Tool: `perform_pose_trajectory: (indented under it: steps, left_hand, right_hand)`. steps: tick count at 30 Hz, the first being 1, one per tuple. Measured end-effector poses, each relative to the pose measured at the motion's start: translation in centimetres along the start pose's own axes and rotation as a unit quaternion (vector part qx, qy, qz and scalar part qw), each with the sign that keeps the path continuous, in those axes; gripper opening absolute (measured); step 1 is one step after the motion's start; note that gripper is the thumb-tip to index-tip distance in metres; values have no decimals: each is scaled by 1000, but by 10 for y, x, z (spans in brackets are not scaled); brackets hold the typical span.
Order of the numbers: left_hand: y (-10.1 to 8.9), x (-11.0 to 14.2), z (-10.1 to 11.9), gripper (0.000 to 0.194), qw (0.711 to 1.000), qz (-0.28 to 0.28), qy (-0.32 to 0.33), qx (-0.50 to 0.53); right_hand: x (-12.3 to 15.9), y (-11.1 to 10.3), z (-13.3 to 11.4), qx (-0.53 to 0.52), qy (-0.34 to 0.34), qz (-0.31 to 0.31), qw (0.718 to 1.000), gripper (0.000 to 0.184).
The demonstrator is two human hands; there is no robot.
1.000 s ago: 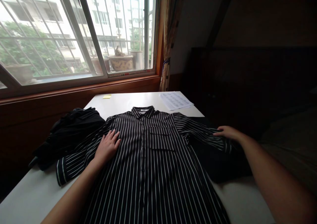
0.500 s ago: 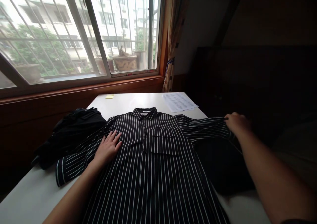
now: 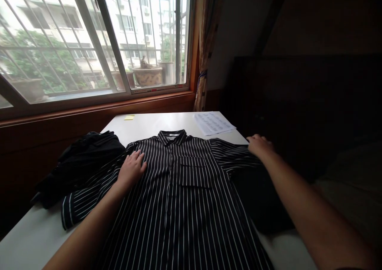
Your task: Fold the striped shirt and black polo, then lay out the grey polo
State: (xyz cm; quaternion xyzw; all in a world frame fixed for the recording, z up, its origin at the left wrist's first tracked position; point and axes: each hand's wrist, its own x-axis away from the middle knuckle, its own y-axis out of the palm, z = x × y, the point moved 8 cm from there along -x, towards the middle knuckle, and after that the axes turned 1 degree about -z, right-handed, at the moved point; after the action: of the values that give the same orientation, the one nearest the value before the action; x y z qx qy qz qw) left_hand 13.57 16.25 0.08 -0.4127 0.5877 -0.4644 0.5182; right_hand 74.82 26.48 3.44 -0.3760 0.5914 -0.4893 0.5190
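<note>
Striped shirt [image 3: 167,222] lies front up on the white table [image 3: 32,234], body running off the bottom of view, so the table's near edge doesn't show. Black cloth-like item [image 3: 259,200] beside it at the right edge; too dark to identify. Left hand [image 3: 133,168] open flat on the chest near the shoulder, fingers slightly spread, grips nothing. Right hand [image 3: 260,145] closed on the sleeve at the right edge, looks like a pinch; cuff not readable. Dark clothes pile [image 3: 80,162] along left edge. Collar [image 3: 172,137] points at far edge; papers [image 3: 213,123] by far right corner, yellow note [image 3: 129,117] by far left.

Handling, my read: light, limp, not fragile, creases easily, probably slides on the smooth top. Collar stiffest. Best holds: cuffs, shoulder seams; flat palm as anchor.
</note>
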Motion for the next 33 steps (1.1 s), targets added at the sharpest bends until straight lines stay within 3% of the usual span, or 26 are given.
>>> perform_pose_trajectory:
  steps: [4, 6, 8, 10, 14, 18, 23, 30, 33]
  left_hand:
    - [13, -33, 10, 60, 999, -13, -35, 17]
    - [26, -45, 6, 64, 996, -36, -75, 35]
    - [38, -52, -3, 68, 991, -54, -113, 48]
    - [46, -56, -16, 71, 987, -64, -137, 54]
    - [51, -57, -41, 74, 984, -69, -157, 54]
    - [50, -55, -52, 75, 982, -65, -167, 51]
    - [51, -55, -51, 75, 982, -61, -170, 49]
    - [50, -54, -51, 75, 983, -59, -168, 52]
    - [51, -55, -51, 75, 983, -56, -169, 50]
  right_hand:
    - [27, 21, -104, -73, -148, -45, 985, 55]
    - [44, 34, -140, -91, -179, -65, 978, 60]
    - [54, 47, -156, -85, -172, -90, 977, 64]
    - [56, 55, -154, -80, -151, -100, 980, 68]
    - [44, 63, -119, -98, -85, -126, 984, 72]
    - [32, 64, -73, -86, -37, -133, 987, 67]
    - [33, 54, -6, -52, 27, -95, 994, 61]
    - [62, 27, 102, -75, 257, 10, 963, 75]
    - [68, 21, 124, -44, 226, 19, 973, 86]
